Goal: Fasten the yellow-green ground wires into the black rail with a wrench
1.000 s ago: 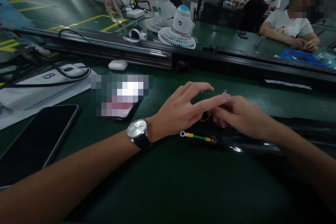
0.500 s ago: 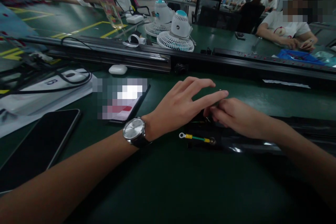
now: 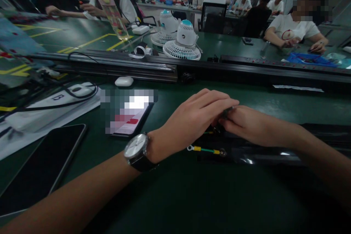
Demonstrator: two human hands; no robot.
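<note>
My left hand [image 3: 192,119], with a wristwatch [image 3: 135,150] on its wrist, lies over the end of a long black part [image 3: 263,153] on the green table, its fingers held together and curved down. My right hand [image 3: 246,124] meets it from the right, fingers pinched on a small metal piece [image 3: 229,110] that barely shows between the two hands. A short green wire with yellow sleeves and ring terminals [image 3: 205,150] lies just below the hands, fixed to the black part at its right end.
A dark tablet [image 3: 38,168] and a phone [image 3: 128,120] lie at the left, with a white sheet [image 3: 41,113], black cable and earbud case [image 3: 124,81] behind. A black rail [image 3: 246,67] crosses the table; two small fans [image 3: 182,40] and seated people sit beyond.
My left hand's raised, spread fingers have come down and closed over the spot where my right hand works. The view has tilted slightly.
</note>
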